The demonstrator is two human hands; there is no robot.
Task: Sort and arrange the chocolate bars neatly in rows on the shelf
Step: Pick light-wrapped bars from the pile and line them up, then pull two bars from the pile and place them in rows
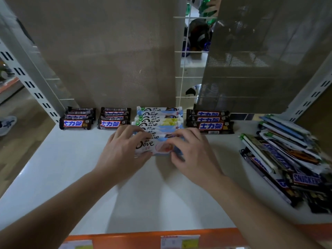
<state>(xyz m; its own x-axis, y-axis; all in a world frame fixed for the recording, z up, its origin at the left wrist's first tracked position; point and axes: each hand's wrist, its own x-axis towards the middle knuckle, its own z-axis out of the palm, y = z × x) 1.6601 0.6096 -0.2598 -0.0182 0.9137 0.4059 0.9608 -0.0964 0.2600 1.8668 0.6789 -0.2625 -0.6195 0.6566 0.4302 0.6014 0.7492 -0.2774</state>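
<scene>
Fingers of left hand [124, 150] and right hand [195, 156] pinch Dove bar [156, 147]; Dove row [158, 121] behind, loose pile [287, 159] right.

The near Dove bar [158, 147] is white and pale blue (pink patch mid-wrapper). Far-left Snickers bars [76, 124] are dark brown with blue lettering; the shelf [53, 168] is white, orange-edged.
</scene>
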